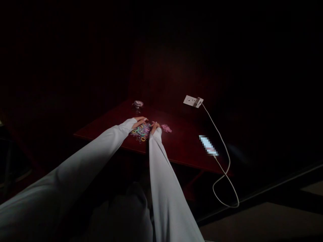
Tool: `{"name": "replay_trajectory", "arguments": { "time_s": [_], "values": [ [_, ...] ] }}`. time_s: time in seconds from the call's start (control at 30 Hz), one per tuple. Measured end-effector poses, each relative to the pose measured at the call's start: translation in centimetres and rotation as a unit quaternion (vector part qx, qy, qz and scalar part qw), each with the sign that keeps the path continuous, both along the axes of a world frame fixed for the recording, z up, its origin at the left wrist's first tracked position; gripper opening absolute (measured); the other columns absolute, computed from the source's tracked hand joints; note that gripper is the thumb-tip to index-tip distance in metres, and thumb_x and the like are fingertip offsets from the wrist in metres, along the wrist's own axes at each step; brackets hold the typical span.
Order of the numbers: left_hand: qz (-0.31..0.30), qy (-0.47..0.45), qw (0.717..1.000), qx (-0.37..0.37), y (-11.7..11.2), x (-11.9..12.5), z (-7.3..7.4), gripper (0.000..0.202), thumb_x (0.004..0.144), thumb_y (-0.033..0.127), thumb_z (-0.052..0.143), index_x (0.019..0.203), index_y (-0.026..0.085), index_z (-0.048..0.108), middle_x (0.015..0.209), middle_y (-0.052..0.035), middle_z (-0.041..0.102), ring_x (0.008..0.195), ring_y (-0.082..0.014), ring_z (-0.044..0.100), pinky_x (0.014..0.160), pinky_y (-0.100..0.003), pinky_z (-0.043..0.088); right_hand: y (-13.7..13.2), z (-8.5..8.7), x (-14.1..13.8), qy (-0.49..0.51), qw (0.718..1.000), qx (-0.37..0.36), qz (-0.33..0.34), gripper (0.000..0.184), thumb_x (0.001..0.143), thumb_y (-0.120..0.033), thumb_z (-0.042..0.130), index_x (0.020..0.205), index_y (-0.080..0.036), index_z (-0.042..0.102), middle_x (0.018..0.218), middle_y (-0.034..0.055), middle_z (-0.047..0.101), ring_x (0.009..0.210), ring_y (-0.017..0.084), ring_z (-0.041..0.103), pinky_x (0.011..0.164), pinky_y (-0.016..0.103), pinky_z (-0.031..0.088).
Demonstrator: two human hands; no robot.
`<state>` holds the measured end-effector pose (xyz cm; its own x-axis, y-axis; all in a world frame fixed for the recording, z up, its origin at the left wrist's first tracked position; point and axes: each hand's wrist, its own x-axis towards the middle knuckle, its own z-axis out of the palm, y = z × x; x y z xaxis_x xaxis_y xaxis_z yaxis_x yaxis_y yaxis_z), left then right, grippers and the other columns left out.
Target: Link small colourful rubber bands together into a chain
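Both my arms, in long white sleeves, reach out over a dark red table (181, 144) in a very dim room. My left hand (139, 122) rests at the far side of a loose pile of small coloured rubber bands (141, 131), fingers bent over it. My right hand (154, 126) sits at the pile's right edge, fingers curled down among the bands; whether it pinches one is too small to tell. A smaller heap of pink bands (166, 128) lies just right of my right hand.
A small clear jar (137, 105) stands at the table's far edge. A white wall socket with a plug (193, 101) feeds a white cable (222, 141) running to a phone (208, 145) lying on the table's right side. Everything else is dark.
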<state>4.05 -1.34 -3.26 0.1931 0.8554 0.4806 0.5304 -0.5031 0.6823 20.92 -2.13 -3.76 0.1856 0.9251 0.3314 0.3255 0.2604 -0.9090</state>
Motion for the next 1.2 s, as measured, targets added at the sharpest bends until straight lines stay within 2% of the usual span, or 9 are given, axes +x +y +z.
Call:
{"name": "replay_trajectory", "arguments": {
  "time_s": [0.1,0.3,0.43,0.53,0.67,0.8,0.9,1.0,1.2],
  "values": [
    [-0.027,0.013,1.0,0.006,-0.5,-0.2,0.2,0.082,0.095,0.084,0.036,0.134,0.023,0.075,0.144,-0.0091,0.075,0.136,-0.0331,0.068,0.122,-0.043,0.049,-0.9,-0.1,0.7,0.0,1.0,0.004,0.019,0.04,0.107,-0.039,0.031,0.074,-0.026,0.051,0.102,0.0095,0.079,0.109,0.021,0.073,0.099,0.033,0.057],
    [-0.004,0.056,0.997,0.057,-2.1,-0.1,0.0,0.059,0.104,0.061,0.04,0.141,0.026,0.07,0.154,-0.0075,0.068,0.153,-0.0283,0.054,0.133,-0.045,0.038,-2.7,-0.1,1.2,-0.067,0.997,0.025,0.034,0.047,0.109,-0.045,0.036,0.074,-0.024,0.061,0.097,0.0068,0.079,0.1,0.02,0.073,0.095,0.028,0.056],
    [-0.039,0.056,0.991,0.114,-3.8,0.0,0.2,0.055,0.106,0.054,0.043,0.143,0.02,0.066,0.159,-0.0135,0.063,0.151,-0.0271,0.057,0.132,-0.044,0.04,-4.0,0.6,1.5,-0.147,0.987,0.058,0.035,0.042,0.106,-0.041,0.047,0.077,-0.023,0.072,0.097,0.0072,0.079,0.106,0.023,0.07,0.105,0.033,0.052],
    [-0.044,0.051,0.988,0.137,-4.7,0.0,0.6,0.049,0.106,0.049,0.046,0.14,0.019,0.067,0.16,-0.0155,0.061,0.15,-0.0268,0.057,0.13,-0.044,0.041,-4.8,1.1,1.6,-0.149,0.986,0.057,0.044,0.042,0.107,-0.041,0.048,0.08,-0.023,0.076,0.094,0.005,0.079,0.102,0.022,0.069,0.098,0.03,0.053],
    [-0.003,0.065,0.982,0.175,-4.8,0.1,0.9,0.043,0.11,0.039,0.039,0.127,0.018,0.072,0.153,-0.0154,0.066,0.14,-0.0268,0.063,0.124,-0.044,0.047,-4.5,1.2,1.4,-0.151,0.987,0.037,0.03,0.042,0.107,-0.038,0.05,0.076,-0.022,0.074,0.086,0.0036,0.077,0.094,0.021,0.067,0.088,0.027,0.053],
    [0.039,0.149,0.966,0.206,-4.6,0.6,1.0,0.041,0.112,0.032,0.037,0.123,0.022,0.075,0.138,-0.0095,0.075,0.12,-0.0272,0.064,0.108,-0.044,0.052,-3.4,0.7,1.0,-0.171,0.984,0.051,0.031,0.035,0.101,-0.032,0.061,0.07,-0.023,0.072,0.085,0.005,0.077,0.1,0.023,0.064,0.094,0.029,0.051],
    [0.067,0.205,0.953,0.21,-4.9,0.9,1.0,0.033,0.111,0.031,0.044,0.12,0.025,0.075,0.129,-0.0075,0.078,0.118,-0.0288,0.06,0.099,-0.044,0.051,-2.8,0.3,0.8,-0.178,0.982,0.058,0.033,0.029,0.099,-0.031,0.064,0.073,-0.023,0.074,0.09,0.0053,0.078,0.102,0.024,0.062,0.098,0.033,0.048],
    [0.095,0.241,0.941,0.218,-5.3,1.1,1.1,0.029,0.111,0.031,0.047,0.114,0.025,0.075,0.126,-0.008,0.077,0.117,-0.0292,0.057,0.099,-0.043,0.047,-2.6,0.0,0.8,-0.177,0.982,0.061,0.035,0.029,0.1,-0.031,0.062,0.075,-0.023,0.075,0.094,0.0047,0.079,0.102,0.024,0.061,0.099,0.034,0.046],
    [0.101,0.285,0.922,0.243,-4.6,0.8,0.6,0.022,0.109,0.029,0.052,0.111,0.025,0.074,0.118,-0.0087,0.076,0.111,-0.0296,0.057,0.092,-0.042,0.043,-2.3,-0.3,0.9,-0.13,0.99,0.044,0.017,0.031,0.099,-0.027,0.061,0.073,-0.023,0.077,0.094,0.0051,0.08,0.108,0.023,0.062,0.1,0.032,0.045]
  ]
}}
